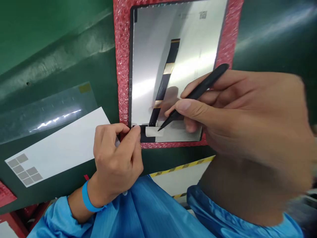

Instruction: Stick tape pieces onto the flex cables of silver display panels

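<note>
A silvery display panel point(148, 43) lies on red bubble wrap point(122, 66). A dark flex cable point(163, 84) with gold bands runs down its middle. My right hand point(213, 105) is closed round black tweezers point(200, 87), whose tip touches a small whitish strip point(154, 131) near the panel's bottom edge. At the lower left corner of the panel, my left hand point(119, 153) has thumb and forefinger pressed together on the edge; whether anything is pinched between them is hidden.
Left of the panel, a white sheet point(66, 142) with grey squares lies beside a clear film point(49, 112) with a yellow tab, on the green table mat point(56, 72). Yellow-black tape point(183, 166) lies below the table's front edge.
</note>
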The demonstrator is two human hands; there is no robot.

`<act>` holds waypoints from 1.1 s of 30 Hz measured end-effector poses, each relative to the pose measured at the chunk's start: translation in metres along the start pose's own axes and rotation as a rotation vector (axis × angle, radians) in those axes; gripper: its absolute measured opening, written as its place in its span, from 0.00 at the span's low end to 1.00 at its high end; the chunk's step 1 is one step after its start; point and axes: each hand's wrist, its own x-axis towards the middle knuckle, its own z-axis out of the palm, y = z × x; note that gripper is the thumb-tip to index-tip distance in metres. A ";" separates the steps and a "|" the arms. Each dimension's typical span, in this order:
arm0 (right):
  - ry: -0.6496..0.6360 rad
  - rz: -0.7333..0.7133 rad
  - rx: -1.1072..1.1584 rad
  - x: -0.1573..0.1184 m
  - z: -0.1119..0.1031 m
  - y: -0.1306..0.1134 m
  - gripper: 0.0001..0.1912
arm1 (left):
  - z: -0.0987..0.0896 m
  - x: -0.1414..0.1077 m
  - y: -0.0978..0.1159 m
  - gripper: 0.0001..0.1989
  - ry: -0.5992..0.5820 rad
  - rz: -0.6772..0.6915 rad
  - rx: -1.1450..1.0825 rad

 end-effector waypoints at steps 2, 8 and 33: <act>-0.001 0.018 -0.032 -0.002 0.001 -0.001 0.07 | -0.001 0.001 0.001 0.08 -0.003 -0.006 0.000; 0.044 0.072 -0.070 -0.006 0.004 -0.006 0.05 | -0.003 0.001 0.003 0.07 -0.007 -0.009 0.032; 0.038 0.064 -0.145 -0.004 0.000 -0.004 0.05 | -0.004 0.003 0.008 0.08 -0.036 -0.044 0.046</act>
